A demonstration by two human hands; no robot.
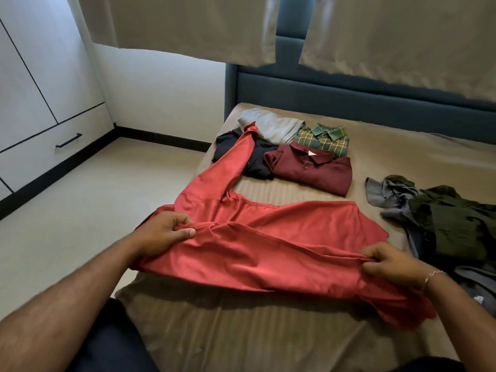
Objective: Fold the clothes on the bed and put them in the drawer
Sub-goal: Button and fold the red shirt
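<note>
Your left hand (166, 232) pinches a fold of the red shirt (268, 237) at its left side, fingers curled over the cloth and thumb pressed on top. Your right hand (389, 261) grips the same shirt at its near right edge, fingers bunched into the fabric. Between them the shirt is lifted off the bed (241, 331) along its near side, while its far part lies on the sheet.

One long sleeve runs up and away to the left, along the bed's left edge, and its cuff lies over the folded dark shirt (257, 162). Bare sheet lies open between the red shirt and the folded clothes.

Beyond that strip sit the folded pieces: a maroon polo (316, 170), a green plaid shirt (322, 138) and a grey garment (271, 124), touching one another near the headboard (349, 103). To your right an unfolded heap of olive and grey clothes (442, 218) lies just beside your right hand. Off the bed's left side is open floor, and past it the white drawer (53, 149) with a black handle.
</note>
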